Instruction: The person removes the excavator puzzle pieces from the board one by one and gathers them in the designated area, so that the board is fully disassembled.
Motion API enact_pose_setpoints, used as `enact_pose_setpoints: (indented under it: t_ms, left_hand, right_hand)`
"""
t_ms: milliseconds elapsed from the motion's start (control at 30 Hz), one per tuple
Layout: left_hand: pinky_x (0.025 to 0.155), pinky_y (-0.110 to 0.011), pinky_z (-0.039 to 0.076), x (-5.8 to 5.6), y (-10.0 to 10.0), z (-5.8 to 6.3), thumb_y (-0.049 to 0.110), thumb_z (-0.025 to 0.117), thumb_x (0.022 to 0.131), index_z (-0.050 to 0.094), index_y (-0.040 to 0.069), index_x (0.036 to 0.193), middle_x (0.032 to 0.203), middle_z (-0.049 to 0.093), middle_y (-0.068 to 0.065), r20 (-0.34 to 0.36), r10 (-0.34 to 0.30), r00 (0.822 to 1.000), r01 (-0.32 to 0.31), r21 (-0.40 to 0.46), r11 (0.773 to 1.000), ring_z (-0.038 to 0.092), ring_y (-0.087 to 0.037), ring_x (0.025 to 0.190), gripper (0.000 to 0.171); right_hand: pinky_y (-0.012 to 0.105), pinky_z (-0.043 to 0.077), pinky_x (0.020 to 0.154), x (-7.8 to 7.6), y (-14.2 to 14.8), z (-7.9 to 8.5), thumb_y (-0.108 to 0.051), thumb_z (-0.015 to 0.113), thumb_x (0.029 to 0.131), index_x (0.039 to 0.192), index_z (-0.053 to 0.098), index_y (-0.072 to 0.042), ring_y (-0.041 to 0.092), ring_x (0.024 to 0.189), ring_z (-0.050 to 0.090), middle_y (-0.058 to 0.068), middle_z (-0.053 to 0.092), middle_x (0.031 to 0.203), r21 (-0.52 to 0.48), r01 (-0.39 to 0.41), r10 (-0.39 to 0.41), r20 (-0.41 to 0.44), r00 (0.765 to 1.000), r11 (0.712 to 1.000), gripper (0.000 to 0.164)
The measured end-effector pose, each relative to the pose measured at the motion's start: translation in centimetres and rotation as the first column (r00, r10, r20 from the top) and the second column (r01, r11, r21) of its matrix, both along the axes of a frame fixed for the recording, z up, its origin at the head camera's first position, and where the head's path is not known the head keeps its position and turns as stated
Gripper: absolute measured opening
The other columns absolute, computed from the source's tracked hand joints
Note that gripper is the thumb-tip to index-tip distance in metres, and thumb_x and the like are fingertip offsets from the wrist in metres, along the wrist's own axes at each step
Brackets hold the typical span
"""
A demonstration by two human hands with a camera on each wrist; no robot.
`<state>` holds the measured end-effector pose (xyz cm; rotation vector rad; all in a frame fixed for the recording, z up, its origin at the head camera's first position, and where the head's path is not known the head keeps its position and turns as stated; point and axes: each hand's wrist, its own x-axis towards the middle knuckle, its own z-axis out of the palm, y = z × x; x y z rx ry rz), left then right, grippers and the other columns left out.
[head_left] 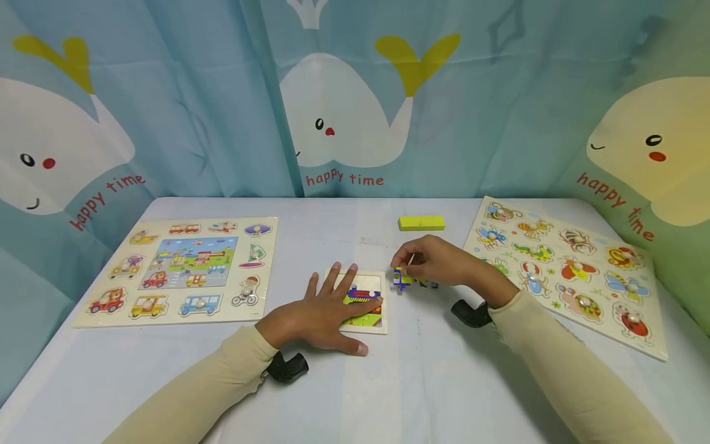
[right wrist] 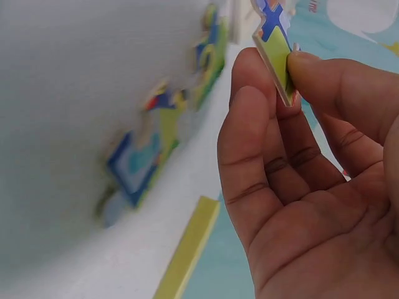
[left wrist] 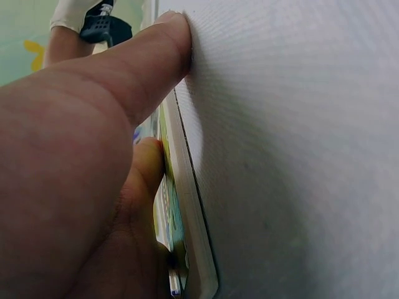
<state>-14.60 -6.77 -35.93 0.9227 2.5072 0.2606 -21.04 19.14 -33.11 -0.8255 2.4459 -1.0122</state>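
My left hand (head_left: 327,317) lies with spread fingers over a small wooden jigsaw puzzle board (head_left: 384,328), its fingers across the picture and the thumb on the tablecloth beside the near edge. Part of a purple train on green shows between the fingers; the hand hides the rest. My right hand (head_left: 438,262) pinches a jigsaw piece (right wrist: 275,59), green with blue, between thumb and fingertips, just right of the board. Beyond that piece, several loose jigsaw pieces (right wrist: 163,124) lie on the table, blurred in the right wrist view and partly covered by the hand in the head view.
A yellow block (head_left: 421,223) lies behind the right hand. At the left is a vehicle peg puzzle (head_left: 270,253); at the right, an insect peg puzzle (head_left: 554,259) lies at an angle. A whale-print curtain (head_left: 233,123) hangs around the table's back and sides.
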Motion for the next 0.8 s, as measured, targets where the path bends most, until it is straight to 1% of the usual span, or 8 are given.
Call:
enact_pose_setpoints:
  t_ms: [133, 167, 233, 400, 600, 700, 800]
  left_hand:
    - [0.107, -0.064, -0.009, -0.1, 0.0, -0.2, 0.066, 0.06, 0.084, 0.025, 0.045, 0.152, 0.16, -0.018, -0.009, 0.009, 0.001, 1.0, -0.001, 0.008, 1.0, -0.024, -0.035, 0.142, 0.08]
    - [0.107, -0.064, -0.009, -0.1, 0.0, -0.2, 0.066, 0.059, 0.084, 0.024, 0.045, 0.152, 0.16, -0.018, -0.009, 0.011, 0.0, 1.0, 0.0, 0.01, 1.0, -0.024, -0.035, 0.142, 0.079]
    - [0.107, -0.063, -0.009, -0.1, 0.1, -0.3, 0.067, 0.059, 0.084, 0.024, 0.046, 0.152, 0.16, -0.019, -0.008, 0.015, 0.002, 1.0, -0.002, 0.007, 1.0, -0.025, -0.034, 0.142, 0.079]
    - [0.108, -0.062, -0.01, -0.1, 0.0, -0.3, 0.066, 0.06, 0.084, 0.024, 0.047, 0.152, 0.161, -0.018, -0.007, 0.012, 0.008, 1.0, -0.008, 0.0, 1.0, -0.025, -0.033, 0.142, 0.079]
    - [0.108, -0.062, -0.01, 0.0, -0.1, -0.2, 0.064, 0.061, 0.084, 0.025, 0.046, 0.152, 0.161, -0.018, -0.008, 0.015, 0.008, 1.0, -0.009, 0.019, 1.0, -0.024, -0.034, 0.142, 0.079]
    - [0.108, -0.062, -0.009, 0.0, -0.1, -0.1, 0.064, 0.061, 0.084, 0.025, 0.046, 0.152, 0.161, -0.018, -0.008, 0.014, 0.006, 1.0, -0.007, 0.019, 1.0, -0.024, -0.034, 0.142, 0.079]
    - [0.108, -0.062, -0.009, 0.0, -0.2, 0.0, 0.064, 0.061, 0.084, 0.025, 0.046, 0.152, 0.161, -0.018, -0.008, 0.011, 0.009, 1.0, -0.009, 0.013, 1.0, -0.025, -0.034, 0.142, 0.079]
  right_hand:
    - [0.027, 0.045, 0.06, 0.1, 0.8, -0.2, -0.001, 0.063, 0.092, 0.099, 0.069, -0.002, 0.016, 0.069, 0.054, 0.003, 0.064, 0.085, 0.006, 0.017, -0.017, 0.037, 0.999, 1.0, 0.009]
    - [0.027, 0.044, 0.058, 0.2, 1.1, -0.2, -0.001, 0.062, 0.092, 0.099, 0.069, -0.002, 0.016, 0.067, 0.052, 0.003, 0.065, 0.085, 0.012, 0.027, -0.027, 0.04, 0.999, 1.0, 0.009]
    - [0.026, 0.043, 0.058, 0.2, 1.5, -0.2, 0.0, 0.061, 0.093, 0.098, 0.069, -0.003, 0.016, 0.068, 0.052, 0.003, 0.066, 0.087, 0.02, 0.042, -0.043, 0.032, 0.999, 0.999, 0.01]
    - [0.028, 0.046, 0.066, 0.1, 2.6, 0.0, 0.002, 0.059, 0.093, 0.098, 0.07, -0.004, 0.019, 0.078, 0.054, 0.002, 0.067, 0.091, 0.047, 0.064, -0.064, -0.012, 0.998, 0.997, 0.014]
    - [0.029, 0.048, 0.071, 0.3, 4.0, 0.6, 0.0, 0.059, 0.094, 0.1, 0.07, -0.003, 0.02, 0.086, 0.057, 0.002, 0.068, 0.095, 0.071, 0.071, -0.07, -0.008, 0.998, 0.995, 0.013]
    - [0.029, 0.048, 0.076, 0.3, 4.7, 0.7, -0.002, 0.06, 0.094, 0.102, 0.071, -0.004, 0.018, 0.09, 0.058, 0.0, 0.069, 0.097, 0.094, 0.075, -0.073, -0.019, 0.997, 0.993, 0.013]
    - [0.029, 0.048, 0.075, 0.2, 5.3, 0.7, -0.003, 0.062, 0.093, 0.101, 0.072, -0.005, 0.017, 0.089, 0.059, -0.001, 0.07, 0.096, 0.114, 0.08, -0.076, -0.038, 0.996, 0.99, 0.013]
